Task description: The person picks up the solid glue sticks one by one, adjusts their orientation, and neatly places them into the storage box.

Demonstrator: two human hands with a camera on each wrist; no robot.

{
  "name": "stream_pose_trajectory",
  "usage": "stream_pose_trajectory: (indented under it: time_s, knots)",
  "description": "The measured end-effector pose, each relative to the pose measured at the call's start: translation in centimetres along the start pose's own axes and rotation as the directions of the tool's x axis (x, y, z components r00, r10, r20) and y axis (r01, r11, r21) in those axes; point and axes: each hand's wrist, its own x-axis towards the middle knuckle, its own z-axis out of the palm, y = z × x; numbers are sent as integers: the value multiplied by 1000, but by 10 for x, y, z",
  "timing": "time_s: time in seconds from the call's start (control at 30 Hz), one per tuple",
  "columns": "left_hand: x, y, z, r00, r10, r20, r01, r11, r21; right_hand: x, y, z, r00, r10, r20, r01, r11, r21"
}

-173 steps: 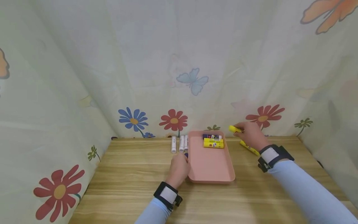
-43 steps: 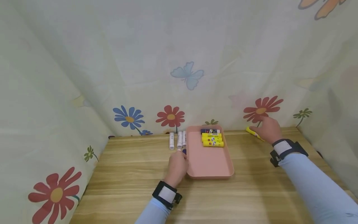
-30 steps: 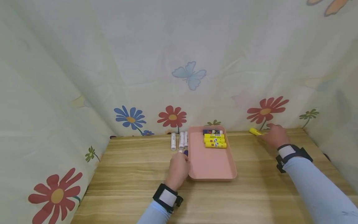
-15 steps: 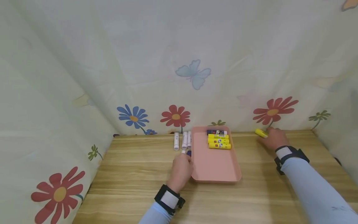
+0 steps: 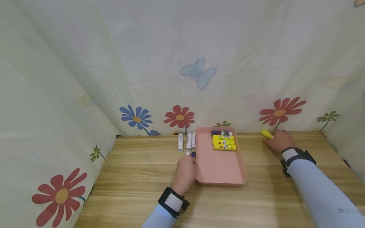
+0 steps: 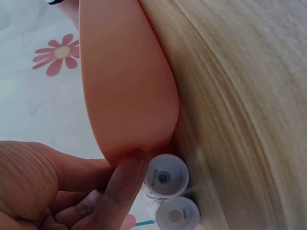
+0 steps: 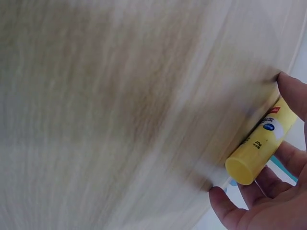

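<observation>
My left hand (image 5: 186,172) pinches the near left side of the pink tray (image 5: 220,171); in the left wrist view, thumb and fingertips meet on the tray's wall (image 6: 129,91). Several glue sticks lie side by side at the tray's far end: a navy one (image 5: 221,133) and three yellow ones, the nearest being a yellow glue stick (image 5: 225,147). Another yellow glue stick (image 7: 264,141) lies on the table at far right. My right hand (image 5: 280,141) is spread around it, one fingertip beyond its visible round end and other fingers behind it.
White glue sticks (image 5: 180,142) lie left of the tray, near my left hand. A small white end (image 5: 187,153) and a dark blue end (image 5: 193,155) show just beyond that hand. A flowered curtain (image 5: 154,69) closes off the wooden table (image 5: 134,183) at the back.
The yellow glue stick my right hand held earlier now lies in the tray, in line with the others. That hand has moved right to the last loose yellow one. My left hand keeps its place.
</observation>
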Motion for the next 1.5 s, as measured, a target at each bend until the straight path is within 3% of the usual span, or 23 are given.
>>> stream_pose_trajectory:
  time_s: [0.23,0.43,1.0,1.27,1.5]
  knots:
    - [-1,0,-1,1000,1,-2,-1,1000,-13,-2,-1,-4,998,-60,-2,60,998,-28]
    - [-1,0,-1,1000,-11,12,12,1000,-17,-8,-2,-5,998,-47,52,46,999,5]
    - [-1,1,-1,1000,5,-22,-5,1000,5,-37,-12,-7,990,-93,102,88,995,49]
    - [-2,-1,2,996,55,-66,-52,997,48,-41,-12,-7,982,-121,148,116,992,42]
    - [-1,2,0,997,49,-61,-47,998,30,-42,-32,-31,979,-139,149,125,987,96]
